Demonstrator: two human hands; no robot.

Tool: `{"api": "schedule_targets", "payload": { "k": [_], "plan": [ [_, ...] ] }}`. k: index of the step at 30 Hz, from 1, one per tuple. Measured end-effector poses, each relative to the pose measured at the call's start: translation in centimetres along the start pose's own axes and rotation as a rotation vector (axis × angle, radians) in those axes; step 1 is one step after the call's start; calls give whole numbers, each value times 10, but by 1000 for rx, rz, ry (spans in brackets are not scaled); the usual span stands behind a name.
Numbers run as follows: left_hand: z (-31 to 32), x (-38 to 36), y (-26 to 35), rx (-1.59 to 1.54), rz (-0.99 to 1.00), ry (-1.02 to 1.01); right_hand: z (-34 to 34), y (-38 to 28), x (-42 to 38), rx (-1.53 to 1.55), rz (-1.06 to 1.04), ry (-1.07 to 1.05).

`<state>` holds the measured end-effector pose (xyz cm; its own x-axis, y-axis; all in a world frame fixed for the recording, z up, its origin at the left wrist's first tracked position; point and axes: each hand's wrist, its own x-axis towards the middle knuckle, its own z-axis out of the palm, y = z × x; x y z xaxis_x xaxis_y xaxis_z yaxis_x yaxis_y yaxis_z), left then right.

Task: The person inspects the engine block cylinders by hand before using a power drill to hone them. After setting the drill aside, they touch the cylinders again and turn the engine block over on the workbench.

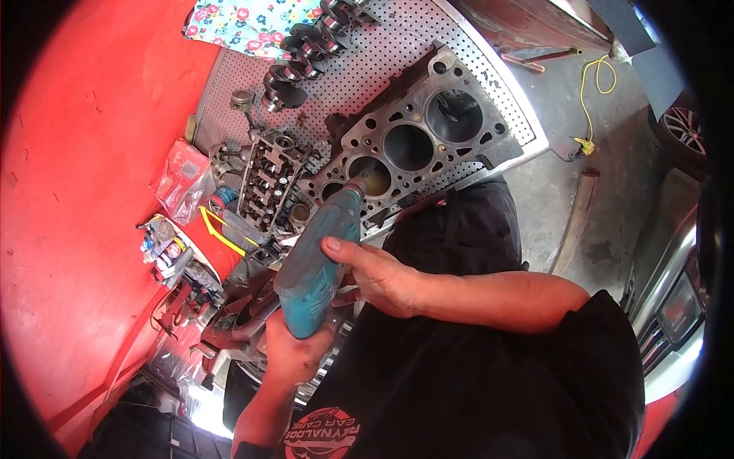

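A teal power drill (312, 264) slants across the middle of the head view, its chuck end at a cylinder bore of the engine block (489, 141). My left hand (298, 353) is wrapped around the rear of the drill. Against the drill's side, my right hand (378, 279) grips with the thumb on the casing; some of its fingers are hidden behind it. Whatever the chuck carries inside the bore cannot be made out clearly. The block lies with its deck face and several round bores showing, on a perforated metal bench top (405, 30).
A crankshaft (306, 50) lies beyond the block near a floral cloth (248, 23). Left of the block are a cylinder head (267, 183), a piston with rod (243, 103) and bottles (170, 252). A red wall (92, 191) borders the left; a yellow cord (585, 99) and car (673, 283) are right.
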<state>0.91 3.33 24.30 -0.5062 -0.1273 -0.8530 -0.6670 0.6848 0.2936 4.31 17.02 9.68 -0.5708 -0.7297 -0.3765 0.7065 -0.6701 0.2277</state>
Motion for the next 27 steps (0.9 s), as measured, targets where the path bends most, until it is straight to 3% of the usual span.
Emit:
{"api": "schedule_targets", "payload": {
  "k": [18,27],
  "plan": [
    [21,33,-13,-5,10,4,-13,-2,6,66,-32,138],
    [32,56,-17,22,29,0,-13,0,3,-44,-88,42]
  ]
}}
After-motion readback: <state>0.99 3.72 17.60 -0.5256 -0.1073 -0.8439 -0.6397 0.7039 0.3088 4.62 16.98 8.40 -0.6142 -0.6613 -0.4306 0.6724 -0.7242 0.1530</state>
